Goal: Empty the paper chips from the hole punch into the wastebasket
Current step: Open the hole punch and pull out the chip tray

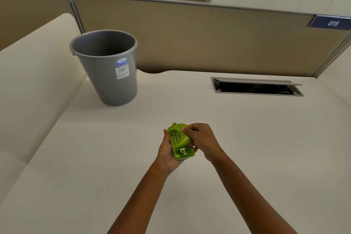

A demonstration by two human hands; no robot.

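A small green hole punch [180, 141] is held above the cream desk [247, 138] near the middle of the view. My left hand [167, 153] cradles it from below and the left. My right hand [201, 138] grips its top handle from the right, fingers curled over it. The punch's underside is hidden by my left palm. A grey plastic wastebasket [108, 74] with a white label stands upright on the desk at the back left, well apart from both hands. I see nothing inside its visible inner wall.
An open cable slot [256, 87] with a raised metal flap is set into the desk at the back right. A tan partition [209, 38] runs behind the desk. A raised cream ledge [34, 81] borders the left side.
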